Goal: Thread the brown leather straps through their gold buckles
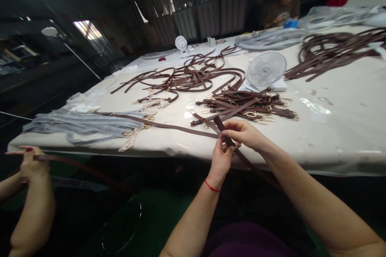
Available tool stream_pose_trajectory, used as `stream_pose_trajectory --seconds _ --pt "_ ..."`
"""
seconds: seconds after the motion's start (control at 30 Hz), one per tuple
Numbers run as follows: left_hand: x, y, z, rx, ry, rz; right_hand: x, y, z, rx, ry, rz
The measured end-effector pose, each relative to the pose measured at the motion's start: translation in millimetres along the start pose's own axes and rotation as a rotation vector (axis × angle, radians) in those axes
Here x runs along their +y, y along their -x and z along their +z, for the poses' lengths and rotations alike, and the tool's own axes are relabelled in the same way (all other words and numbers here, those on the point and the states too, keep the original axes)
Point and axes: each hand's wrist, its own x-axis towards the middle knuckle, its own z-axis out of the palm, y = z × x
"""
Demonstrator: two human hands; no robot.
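Near the table's front edge, my left hand (221,158) and my right hand (244,133) meet on a brown leather strap (247,162). Both are closed on it, with fingertips pinching close to a small gold-coloured buckle (235,147). The strap's flat end (219,123) sticks up past my fingers, and its other part runs down to the right below the table edge. Another long strap (181,128) stretches left across the table from behind my hands. Just beyond lies a pile of short brown straps (241,106) with gold-coloured clasps.
A clear-bladed fan (265,70) stands behind the pile. Long straps (193,78) lie tangled mid-table, more (334,50) at right. Plastic-wrapped straps (87,124) lie at left. A co-worker's hand (33,162) holds a strap at far left; another person (282,6) sits across the table.
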Motion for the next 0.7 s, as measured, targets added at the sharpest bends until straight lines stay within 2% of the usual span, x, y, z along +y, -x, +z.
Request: stream_pose_trajectory --seconds 0.1,0.17,0.27,0.4,0.53,0.7 --pt "2.6 1.5 -4.9 -0.115 0.176 -0.062 -11.1 7.1 0.4 0.079 -0.036 -0.055" --pt "1.2 1.1 -9.2 -0.15 0.287 -0.107 -13.2 13.3 -0.8 0.135 -0.027 -0.062" --pt "-4.0 -1.7 -14.5 -0.089 0.368 -0.137 -10.2 23.9 -5.0 0.148 0.051 -0.046" --pt "-6.2 -6.2 -17.5 0.0 0.394 -0.139 3.6 37.1 -13.0 0.068 0.322 -0.064" --pt "-2.9 -6.9 -17.0 -0.027 0.361 -0.139 26.3 45.9 -15.7 0.01 0.493 0.037" --pt "-3.1 -2.7 -13.0 -0.028 0.34 -0.093 40.2 52.9 -13.9 0.016 0.506 0.11"
